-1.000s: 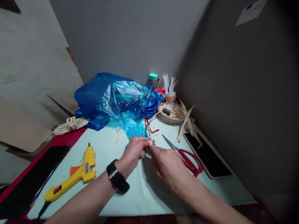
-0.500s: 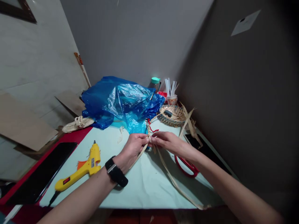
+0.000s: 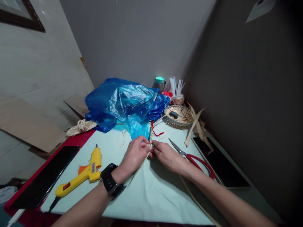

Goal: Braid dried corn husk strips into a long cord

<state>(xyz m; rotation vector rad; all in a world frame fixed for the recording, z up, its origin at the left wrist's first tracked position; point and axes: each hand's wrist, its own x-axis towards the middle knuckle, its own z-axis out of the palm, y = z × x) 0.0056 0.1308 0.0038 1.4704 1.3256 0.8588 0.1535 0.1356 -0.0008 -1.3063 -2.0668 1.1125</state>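
From afar, I am pinching the narrow straw-coloured fibre braid (image 3: 151, 138) in the bare left hand (image 3: 136, 155) and bare right hand (image 3: 168, 156), over the pale-green tabletop (image 3: 139, 198); slackening fingers could be letting its strands unravel.

From where I stand: dial centred on left hand (image 3: 135, 153) and right hand (image 3: 168, 156), plait (image 3: 151, 138) between them; 12 faces the far wall (image 3: 142, 41). At 11, plastic bag (image 3: 123, 101). At 12, jar (image 3: 160, 80), behind bag's edge. At 1, cup (image 3: 178, 100) with sticks (image 3: 173, 85) in it, behind basket (image 3: 176, 124); spool (image 3: 174, 114) inside basket. At 3, scissors (image 3: 181, 152), then tablet (image 3: 222, 167) farther out, husk strips (image 3: 195, 121) reaching over tablet's far end. At 8, glue gun (image 3: 91, 170); flat panel (image 3: 47, 176) outside it. At 10, fibre bundle (image 3: 81, 127).
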